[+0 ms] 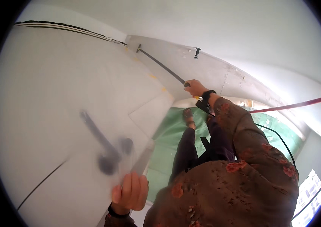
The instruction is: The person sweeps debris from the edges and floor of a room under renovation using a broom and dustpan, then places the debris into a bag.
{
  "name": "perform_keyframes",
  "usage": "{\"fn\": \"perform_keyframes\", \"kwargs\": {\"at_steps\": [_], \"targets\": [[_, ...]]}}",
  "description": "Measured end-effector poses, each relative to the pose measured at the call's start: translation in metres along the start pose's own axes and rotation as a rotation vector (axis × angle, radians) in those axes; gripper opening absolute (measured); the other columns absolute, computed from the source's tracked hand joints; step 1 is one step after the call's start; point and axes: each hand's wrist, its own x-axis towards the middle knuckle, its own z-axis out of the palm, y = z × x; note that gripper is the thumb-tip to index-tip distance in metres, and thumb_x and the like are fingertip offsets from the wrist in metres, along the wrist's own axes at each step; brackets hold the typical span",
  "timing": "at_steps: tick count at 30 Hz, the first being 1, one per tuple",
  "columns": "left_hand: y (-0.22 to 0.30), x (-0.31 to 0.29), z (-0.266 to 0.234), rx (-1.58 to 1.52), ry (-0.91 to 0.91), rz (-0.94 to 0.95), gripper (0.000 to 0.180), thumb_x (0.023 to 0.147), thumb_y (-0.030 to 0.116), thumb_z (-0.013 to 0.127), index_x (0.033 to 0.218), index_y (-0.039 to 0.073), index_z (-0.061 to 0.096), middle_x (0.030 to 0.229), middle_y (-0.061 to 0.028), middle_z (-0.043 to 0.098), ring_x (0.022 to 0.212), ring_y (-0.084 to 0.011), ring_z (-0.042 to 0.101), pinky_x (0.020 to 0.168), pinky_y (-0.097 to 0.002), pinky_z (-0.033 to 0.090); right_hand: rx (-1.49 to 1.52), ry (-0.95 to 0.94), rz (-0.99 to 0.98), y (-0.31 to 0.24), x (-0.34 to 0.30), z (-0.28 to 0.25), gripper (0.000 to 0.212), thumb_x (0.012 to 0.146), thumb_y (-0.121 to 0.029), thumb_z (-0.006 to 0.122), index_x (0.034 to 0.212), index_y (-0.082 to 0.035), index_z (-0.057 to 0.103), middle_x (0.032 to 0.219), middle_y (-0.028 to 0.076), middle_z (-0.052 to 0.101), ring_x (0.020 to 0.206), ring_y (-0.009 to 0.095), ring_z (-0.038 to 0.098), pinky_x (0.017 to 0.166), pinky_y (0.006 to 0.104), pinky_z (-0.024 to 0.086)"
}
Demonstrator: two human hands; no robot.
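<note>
- A big white panel (66, 98) fills the left half of the view, its face smooth, a thin dark line running along its far top edge and a blurred dark shadow across its middle.
- A white wall (213, 72) stands far and right of the panel, meeting it at an inside corner near the top centre; small marks speckle it.
- A green floor sheet (168, 132) lies below, between the panel's near right edge and the wall, and it gives the only open standing room; a sandalled foot (188, 116) rests on it.
- A red hose (296, 104) runs from the right rim toward the centre, and a thin black cable (278, 138) curves beneath it.
- A long dark rod (160, 64) slants from the corner down to the right hand.
- The right hand (195, 87), far centre, is wrapped closed around the rod's lower end, a black strap on the wrist.
- The left hand (130, 193), near bottom, lies flat on the panel's lower edge, fingers together and extended, gripping nothing.
</note>
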Motion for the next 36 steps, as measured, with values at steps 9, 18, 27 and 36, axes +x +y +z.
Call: {"fn": "perform_keyframes", "kwargs": {"at_steps": [9,18,27,36], "targets": [[0.001,-0.012,0.008,0.022,0.001,-0.005,0.012,0.083,0.017,0.052,0.09,0.011,0.061,0.081,-0.0038,0.067,0.08,-0.0188,0.063,0.099,-0.0422,0.026,-0.028,0.118,-0.125,-0.049,0.094,0.045,0.027,0.079,-0.022,0.058,0.08,0.005,0.059,0.057,0.013,0.057,0.045,0.024,0.059,0.044,0.0348,0.048],[-0.008,-0.005,0.001,-0.035,0.021,0.042,0.012,0.085,0.023,0.056,0.092,0.015,0.062,0.086,-0.0005,0.066,0.083,-0.016,0.062,0.087,-0.0371,0.033,-0.004,0.092,-0.24,-0.039,0.068,0.028,0.026,0.08,-0.018,0.06,0.088,0.007,0.057,0.058,0.013,0.058,0.045,0.022,0.059,0.046,0.034,0.048],[-0.008,-0.006,-0.003,-0.003,-0.049,0.046,0.016,0.086,0.029,0.061,0.097,0.018,0.063,0.095,0.0022,0.066,0.092,-0.0138,0.061,0.084,-0.0348,0.036,-0.098,-0.002,-0.125,-0.091,0.125,-0.009,0.024,0.076,-0.018,0.061,0.081,0.005,0.061,0.057,0.01,0.057,0.047,0.018,0.058,0.043,0.0312,0.046],[0.002,-0.007,0.012,0.015,0.056,-0.004,0.014,0.085,0.025,0.057,0.094,0.016,0.062,0.088,0.0003,0.066,0.086,-0.0156,0.062,0.09,-0.0387,0.032,0.114,0.056,-0.011,-0.057,0.084,-0.015,0.026,0.075,-0.02,0.059,0.067,0.005,0.061,0.051,0.013,0.057,0.044,0.023,0.057,0.043,0.0347,0.045]]}}
